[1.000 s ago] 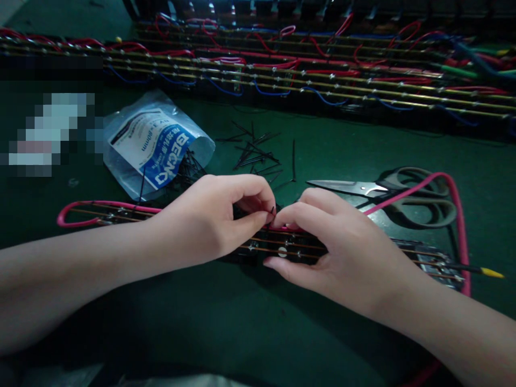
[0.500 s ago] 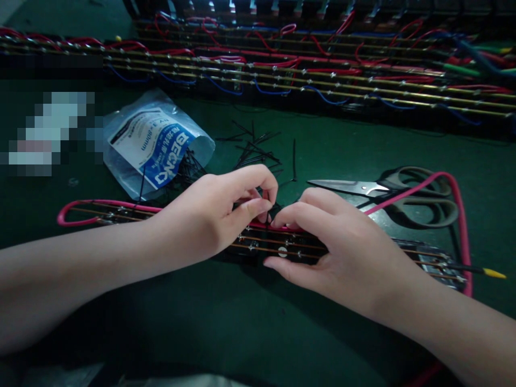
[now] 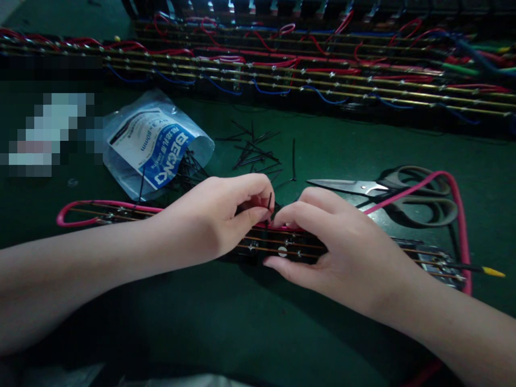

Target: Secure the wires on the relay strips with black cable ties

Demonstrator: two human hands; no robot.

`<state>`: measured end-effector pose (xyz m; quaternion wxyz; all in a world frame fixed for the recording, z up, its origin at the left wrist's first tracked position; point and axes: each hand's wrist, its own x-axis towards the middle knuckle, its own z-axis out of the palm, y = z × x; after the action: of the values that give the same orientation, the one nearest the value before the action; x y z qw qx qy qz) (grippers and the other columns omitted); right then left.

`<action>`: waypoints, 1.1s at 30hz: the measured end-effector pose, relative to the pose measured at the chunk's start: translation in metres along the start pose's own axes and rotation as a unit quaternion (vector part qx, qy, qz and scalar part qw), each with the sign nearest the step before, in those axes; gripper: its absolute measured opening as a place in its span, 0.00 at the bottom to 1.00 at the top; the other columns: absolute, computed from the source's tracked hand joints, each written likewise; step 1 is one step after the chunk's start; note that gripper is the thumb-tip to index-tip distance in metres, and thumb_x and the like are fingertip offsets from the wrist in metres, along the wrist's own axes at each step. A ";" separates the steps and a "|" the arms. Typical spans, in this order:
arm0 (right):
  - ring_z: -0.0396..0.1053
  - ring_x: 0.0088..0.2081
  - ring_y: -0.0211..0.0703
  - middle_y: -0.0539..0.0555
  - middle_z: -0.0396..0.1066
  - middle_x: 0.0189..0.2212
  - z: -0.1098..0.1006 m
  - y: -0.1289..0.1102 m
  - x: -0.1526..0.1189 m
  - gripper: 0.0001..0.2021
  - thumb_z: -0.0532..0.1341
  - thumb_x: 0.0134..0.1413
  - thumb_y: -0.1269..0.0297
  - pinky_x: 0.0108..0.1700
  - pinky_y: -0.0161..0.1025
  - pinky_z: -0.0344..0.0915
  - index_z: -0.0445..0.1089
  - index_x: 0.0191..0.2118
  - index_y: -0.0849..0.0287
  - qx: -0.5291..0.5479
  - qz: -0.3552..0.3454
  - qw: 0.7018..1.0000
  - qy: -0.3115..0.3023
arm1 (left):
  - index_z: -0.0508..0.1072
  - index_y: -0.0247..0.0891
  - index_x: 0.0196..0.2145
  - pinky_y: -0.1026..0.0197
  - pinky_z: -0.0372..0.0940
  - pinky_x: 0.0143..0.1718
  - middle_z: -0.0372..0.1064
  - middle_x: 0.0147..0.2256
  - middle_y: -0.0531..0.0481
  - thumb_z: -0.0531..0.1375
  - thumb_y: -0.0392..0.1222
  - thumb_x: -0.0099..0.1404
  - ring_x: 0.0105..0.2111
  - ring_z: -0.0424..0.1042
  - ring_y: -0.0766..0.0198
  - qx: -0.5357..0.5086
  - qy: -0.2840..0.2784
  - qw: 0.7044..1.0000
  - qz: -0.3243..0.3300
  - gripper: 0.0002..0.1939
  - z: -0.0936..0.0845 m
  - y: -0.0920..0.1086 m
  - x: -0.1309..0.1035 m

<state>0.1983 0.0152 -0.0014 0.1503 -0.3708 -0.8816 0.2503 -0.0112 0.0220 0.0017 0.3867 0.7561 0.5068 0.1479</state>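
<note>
Left hand [image 3: 220, 212], one: I have its thumb and forefinger pinched narrow on a black cable tie [image 3: 270, 201], whose thin end stands up at the fingertips. The tie sits at the far edge of the barred assembly, by the red cable.

Right hand [image 3: 342, 236], one: I have it spanning the barred assembly crosswise, thumb at the near edge, bent fingers at the far edge, the forefinger just beside the tie.

Barred assembly [image 3: 296, 247], one: long, black, with copper-coloured bars; flat on the green surface [image 3: 201, 322] under both hands, its middle partly hidden from me.

Red cable [image 3: 463, 236], one: looped round the left end of the assembly, laid along its far edge, arched over at the right end.

Yellow-tipped lead [image 3: 494, 272], one: black, jutting out at the right end.

Scissors [image 3: 365, 187], one pair: beyond the right hand, blades pointing left, the cable crossing the dark handles.

Plastic bag [image 3: 151, 148], one: clear, blue and white label, on its side beyond the left forearm, black ties at its mouth.

Loose ties [image 3: 258, 155], several: scattered between bag and scissors.

Wired rack [image 3: 278, 75]: brass-coloured bars, red and blue wires, along the back.
</note>
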 end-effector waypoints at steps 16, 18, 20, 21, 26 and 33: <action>0.67 0.34 0.45 0.52 0.68 0.33 0.000 0.001 0.000 0.12 0.74 0.47 0.67 0.31 0.39 0.63 0.72 0.37 0.58 0.006 -0.006 1.000 0.003 | 0.74 0.43 0.34 0.69 0.63 0.28 0.76 0.31 0.62 0.57 0.36 0.66 0.31 0.73 0.71 0.004 0.011 1.000 0.019 0.06 0.000 0.000 -0.002; 0.67 0.34 0.45 0.52 0.68 0.33 -0.001 0.001 0.000 0.12 0.74 0.48 0.66 0.31 0.39 0.63 0.72 0.37 0.58 0.006 -0.007 1.000 0.003 | 0.74 0.43 0.34 0.69 0.63 0.28 0.75 0.30 0.62 0.57 0.37 0.67 0.30 0.73 0.70 0.007 0.012 1.000 0.015 0.06 0.000 0.000 -0.002; 0.67 0.35 0.45 0.52 0.68 0.33 -0.001 0.001 0.000 0.12 0.74 0.48 0.66 0.31 0.39 0.64 0.72 0.37 0.58 0.004 -0.007 1.000 0.001 | 0.74 0.44 0.35 0.69 0.62 0.26 0.75 0.30 0.62 0.57 0.37 0.67 0.30 0.73 0.70 0.007 0.014 1.000 0.012 0.06 0.000 0.000 -0.002; 0.67 0.35 0.45 0.52 0.69 0.33 -0.001 0.001 0.000 0.13 0.74 0.48 0.66 0.31 0.39 0.64 0.72 0.37 0.58 0.004 -0.007 1.000 0.000 | 0.74 0.44 0.35 0.69 0.62 0.26 0.75 0.29 0.63 0.57 0.37 0.67 0.29 0.73 0.70 0.006 0.015 1.000 0.009 0.06 0.000 0.000 -0.002; 0.67 0.35 0.45 0.52 0.68 0.33 0.000 0.002 0.001 0.13 0.74 0.47 0.67 0.31 0.39 0.63 0.72 0.37 0.58 0.000 -0.009 1.000 0.003 | 0.74 0.44 0.34 0.69 0.63 0.27 0.75 0.29 0.63 0.58 0.37 0.67 0.29 0.73 0.70 -0.006 0.020 1.000 0.011 0.06 0.000 -0.001 -0.001; 0.68 0.36 0.46 0.52 0.68 0.33 0.001 0.001 0.000 0.16 0.74 0.47 0.65 0.31 0.38 0.63 0.72 0.41 0.56 -0.013 -0.009 1.000 0.006 | 0.73 0.43 0.34 0.70 0.65 0.32 0.74 0.31 0.60 0.58 0.37 0.68 0.32 0.72 0.70 -0.043 0.019 0.999 0.012 0.05 0.001 0.000 -0.002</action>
<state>0.1988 0.0153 -0.0024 0.1526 -0.3662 -0.8872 0.2355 -0.0112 0.0194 0.0014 0.4072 0.7418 0.4984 0.1886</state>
